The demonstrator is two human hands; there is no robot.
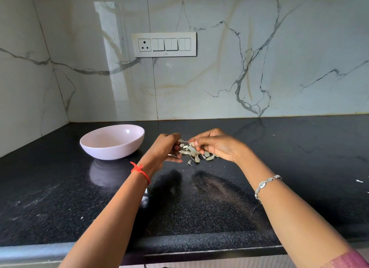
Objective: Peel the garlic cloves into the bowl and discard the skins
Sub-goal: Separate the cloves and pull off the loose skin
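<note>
A pale pink bowl point(111, 141) stands on the black counter at the back left; its inside is hidden from this angle. A small heap of papery garlic skins point(196, 154) lies on the counter between my hands. My left hand point(165, 149), with a red thread on the wrist, has its fingers curled just left of the heap and pinches something small near its top. My right hand point(217, 145), with a silver bracelet on the wrist, pinches a strip of skin point(184, 141) that stretches toward the left hand. A clove cannot be made out between the fingers.
The black granite counter point(199, 207) runs to a rounded front edge near me. Marble walls close off the back and the left corner. A switch plate point(164, 44) sits on the back wall. Small white scraps point(359, 180) lie at the far right.
</note>
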